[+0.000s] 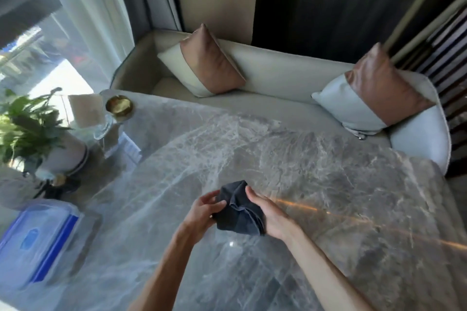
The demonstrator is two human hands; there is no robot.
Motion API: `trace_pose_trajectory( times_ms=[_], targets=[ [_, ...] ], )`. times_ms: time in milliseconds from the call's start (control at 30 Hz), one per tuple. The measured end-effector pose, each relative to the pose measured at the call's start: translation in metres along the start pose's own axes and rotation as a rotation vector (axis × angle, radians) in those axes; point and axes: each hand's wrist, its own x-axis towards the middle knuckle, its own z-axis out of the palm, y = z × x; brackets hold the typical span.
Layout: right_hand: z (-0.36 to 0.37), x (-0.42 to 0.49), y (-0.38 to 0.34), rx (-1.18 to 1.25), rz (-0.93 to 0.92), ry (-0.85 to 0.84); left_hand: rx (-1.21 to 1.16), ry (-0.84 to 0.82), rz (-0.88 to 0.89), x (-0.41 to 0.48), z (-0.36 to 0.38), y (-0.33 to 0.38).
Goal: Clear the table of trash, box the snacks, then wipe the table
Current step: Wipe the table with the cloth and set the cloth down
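Holding a dark cloth [238, 209] bunched above the near-middle marble tabletop [316, 184]: left hand [202, 211] pinching its left edge, right hand [267, 213] gripping its right side. Lidded plastic box [38, 240] near left.

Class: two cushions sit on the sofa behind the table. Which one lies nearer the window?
The cushion at the sofa's left end, in the corner beside the curtain and window. The other cushion rests at the sofa's right end, by the dark slatted screen.
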Motion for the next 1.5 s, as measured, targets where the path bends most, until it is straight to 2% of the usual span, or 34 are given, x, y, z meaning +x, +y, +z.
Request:
trace_pose_trajectory(
  times_ms=[133,267,333,467,533,600,667,733,833,933,1000,1200,1267,1333,1433,1500],
  targets=[
    [0.013,0.009,-0.002,-0.155,-0.067,0.015,0.020,0.037,0.029,0.002,-0.019,0.019],
    [0.019,0.027,0.006,-0.378,-0.062,0.216,0.124,0.031,0.055,0.004,-0.041,0.035],
    [0.025,0.034,0.012,-0.400,-0.063,0.284,0.200,0.005,0.067,0.005,-0.051,0.040],
    [0.043,0.042,0.025,-0.399,-0.037,0.237,0.328,-0.048,0.089,0.008,-0.062,0.044],
    [0.049,0.048,0.034,-0.455,-0.072,0.299,0.364,-0.075,0.097,0.008,-0.066,0.046],
    [0.052,0.049,0.040,-0.351,-0.101,0.353,0.382,-0.081,0.110,0.008,-0.071,0.047],
    [0.051,0.048,0.043,-0.153,-0.069,0.391,0.380,-0.058,0.114,0.007,-0.078,0.049],
    [0.048,0.047,0.043,-0.053,-0.034,0.421,0.390,-0.034,0.129,0.008,-0.085,0.048],
    [0.050,0.047,0.040,-0.069,-0.040,0.436,0.499,-0.011,0.215,0.005,-0.081,0.045],
    [0.062,0.049,0.033,-0.092,-0.068,0.461,0.736,0.073,0.391,-0.001,-0.062,0.039],
    [0.070,0.052,0.028,-0.085,-0.096,0.460,0.877,0.067,0.426,-0.009,-0.047,0.034],
    [0.087,0.052,0.010,0.053,-0.110,0.320,1.169,0.149,0.606,-0.021,-0.019,0.019],
    [0.090,0.055,0.008,0.030,-0.142,0.292,1.122,0.128,0.565,-0.022,-0.021,0.020],
    [0.094,0.061,0.010,0.018,-0.161,0.258,0.860,0.114,0.549,-0.026,-0.031,0.027],
    [0.110,0.081,0.011,0.049,-0.115,0.176,0.524,0.391,0.573,-0.030,-0.068,0.029],
    [0.134,0.101,0.011,0.065,-0.066,0.112,0.255,0.448,0.373,-0.030,-0.100,0.029]
  ],
)
